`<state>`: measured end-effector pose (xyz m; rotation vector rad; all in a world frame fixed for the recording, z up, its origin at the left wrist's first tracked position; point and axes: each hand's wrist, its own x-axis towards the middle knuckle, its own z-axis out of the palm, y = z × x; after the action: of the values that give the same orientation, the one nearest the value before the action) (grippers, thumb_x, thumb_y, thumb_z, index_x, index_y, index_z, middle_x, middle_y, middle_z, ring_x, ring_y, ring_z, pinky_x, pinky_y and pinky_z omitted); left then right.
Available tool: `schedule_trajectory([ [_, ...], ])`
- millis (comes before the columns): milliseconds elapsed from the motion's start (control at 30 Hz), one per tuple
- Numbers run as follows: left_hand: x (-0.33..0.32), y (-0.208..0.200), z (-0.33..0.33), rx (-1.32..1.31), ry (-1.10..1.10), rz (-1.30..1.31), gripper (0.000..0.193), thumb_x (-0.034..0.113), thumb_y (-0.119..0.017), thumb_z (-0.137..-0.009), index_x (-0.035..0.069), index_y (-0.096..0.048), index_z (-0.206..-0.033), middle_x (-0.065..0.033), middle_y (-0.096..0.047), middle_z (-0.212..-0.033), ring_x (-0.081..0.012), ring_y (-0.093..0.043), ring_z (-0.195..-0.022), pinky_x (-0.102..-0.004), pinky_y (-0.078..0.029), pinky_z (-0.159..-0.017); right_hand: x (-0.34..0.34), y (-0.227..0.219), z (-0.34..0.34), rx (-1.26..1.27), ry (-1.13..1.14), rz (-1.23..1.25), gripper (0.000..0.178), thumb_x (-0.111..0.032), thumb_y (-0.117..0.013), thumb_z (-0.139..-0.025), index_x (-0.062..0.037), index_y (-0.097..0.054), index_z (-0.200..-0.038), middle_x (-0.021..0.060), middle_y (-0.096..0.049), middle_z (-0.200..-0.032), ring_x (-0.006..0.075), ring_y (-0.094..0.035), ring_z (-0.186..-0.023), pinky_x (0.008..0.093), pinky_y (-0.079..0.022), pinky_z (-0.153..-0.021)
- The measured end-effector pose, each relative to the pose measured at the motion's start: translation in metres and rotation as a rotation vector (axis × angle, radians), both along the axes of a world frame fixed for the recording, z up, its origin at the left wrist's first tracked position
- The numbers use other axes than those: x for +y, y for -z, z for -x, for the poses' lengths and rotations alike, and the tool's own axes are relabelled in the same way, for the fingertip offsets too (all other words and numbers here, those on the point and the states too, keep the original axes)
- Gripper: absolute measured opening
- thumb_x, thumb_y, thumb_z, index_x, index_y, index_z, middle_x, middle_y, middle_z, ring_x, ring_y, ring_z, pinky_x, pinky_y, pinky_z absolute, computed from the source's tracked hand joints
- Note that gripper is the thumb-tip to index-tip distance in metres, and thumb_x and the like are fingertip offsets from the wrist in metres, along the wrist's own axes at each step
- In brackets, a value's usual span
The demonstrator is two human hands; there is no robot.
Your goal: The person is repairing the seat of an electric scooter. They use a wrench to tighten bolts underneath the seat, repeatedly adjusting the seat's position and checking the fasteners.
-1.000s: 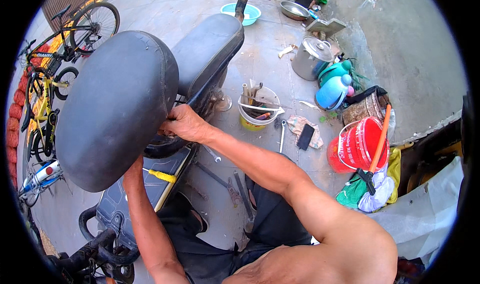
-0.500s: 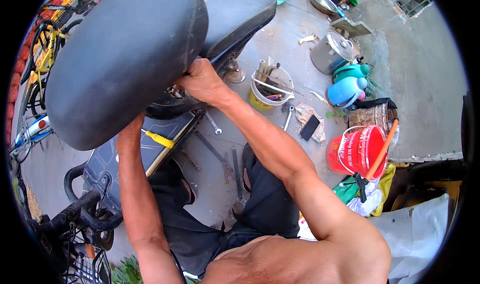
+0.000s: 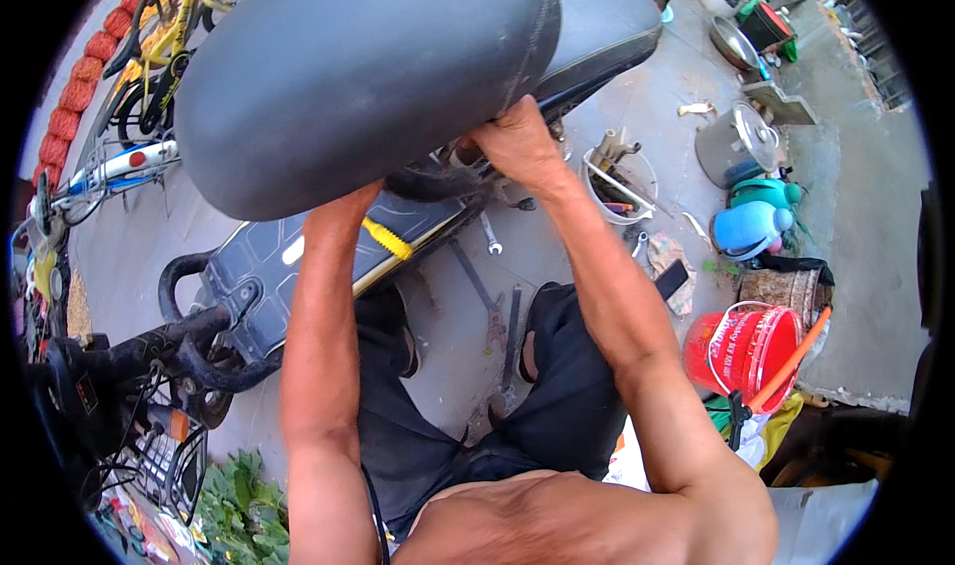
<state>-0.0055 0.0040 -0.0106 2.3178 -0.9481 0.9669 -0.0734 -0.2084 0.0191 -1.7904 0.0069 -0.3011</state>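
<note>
Black padded seat (image 3: 368, 88) fills the upper middle, tilted above a scooter's footboard (image 3: 264, 262), with both hands at its underside. The right hand (image 3: 519, 149) is narrowed, fingers curled in below the seat's near edge; what the fingertips hold, I cannot tell. The left hand (image 3: 346, 205) reaches under farther left, mostly hidden, so its grip cannot be told either. Just beside the left wrist, a yellow-handled tool (image 3: 388, 239) lies at the footboard's edge. Behind the first seat is a second black seat (image 3: 609, 30).

On the ground nearby are a wrench (image 3: 490, 235) and a white bucket (image 3: 647, 182) of tools. Farther right, a dark phone (image 3: 671, 279) lies on a patterned cloth (image 3: 679, 255). Beyond it, a red bucket (image 3: 704, 348) carries white lettering on its side, with an orange handle (image 3: 793, 359) leaning across it. A lidded metal pot (image 3: 724, 149) stands near a blue jug (image 3: 746, 230). Far left, a yellow bicycle (image 3: 164, 73) stands.
</note>
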Motion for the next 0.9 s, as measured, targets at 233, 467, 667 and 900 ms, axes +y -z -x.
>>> schedule_trajectory([
  [233, -0.007, -0.012, 0.008, 0.149, 0.090, 0.175, 0.034, 0.018, -0.065, -0.078, 0.008, -0.061, -0.110, -0.0136, -0.060, -0.110, -0.0323, -0.053, -0.104, -0.0413, -0.040, -0.087, 0.017, -0.009, 0.008, -0.106, 0.054, 0.007, 0.012, 0.002, -0.060, -0.078, -0.0001, -0.066, -0.088, 0.0044, -0.065, -0.072, 0.0099, -0.058, -0.065, 0.0260, -0.046, -0.060],
  [467, -0.010, -0.022, 0.010, 0.104, 0.069, 0.127, 0.035, 0.018, -0.066, -0.078, 0.009, -0.060, -0.111, -0.0121, -0.060, -0.111, -0.0305, -0.052, -0.105, -0.0419, -0.039, -0.088, -0.003, 0.004, -0.011, -0.350, 0.123, 0.286, 0.016, 0.007, -0.057, -0.078, -0.0011, -0.065, -0.089, 0.0040, -0.066, -0.081, 0.0138, -0.059, -0.076, 0.0288, -0.047, -0.066],
  [667, -0.010, -0.018, 0.010, 0.090, 0.067, 0.105, 0.037, 0.021, -0.067, -0.078, 0.012, -0.060, -0.113, -0.0108, -0.059, -0.112, -0.0304, -0.051, -0.106, -0.0425, -0.039, -0.089, -0.005, 0.011, -0.017, -0.515, 0.125, 0.574, 0.014, 0.002, -0.056, -0.080, -0.0002, -0.062, -0.093, 0.0097, -0.064, -0.089, 0.0193, -0.058, -0.084, 0.0330, -0.046, -0.073],
  [900, -0.009, -0.016, 0.011, 0.013, 0.036, 0.078, 0.037, 0.022, -0.068, -0.076, 0.014, -0.060, -0.111, -0.0094, -0.059, -0.110, -0.0295, -0.051, -0.106, -0.0445, -0.039, -0.087, 0.020, -0.001, -0.008, -0.424, 0.153, 0.286, 0.016, 0.002, -0.055, -0.080, 0.0014, -0.060, -0.095, 0.0108, -0.064, -0.089, 0.0206, -0.058, -0.085, 0.0320, -0.045, -0.075],
])
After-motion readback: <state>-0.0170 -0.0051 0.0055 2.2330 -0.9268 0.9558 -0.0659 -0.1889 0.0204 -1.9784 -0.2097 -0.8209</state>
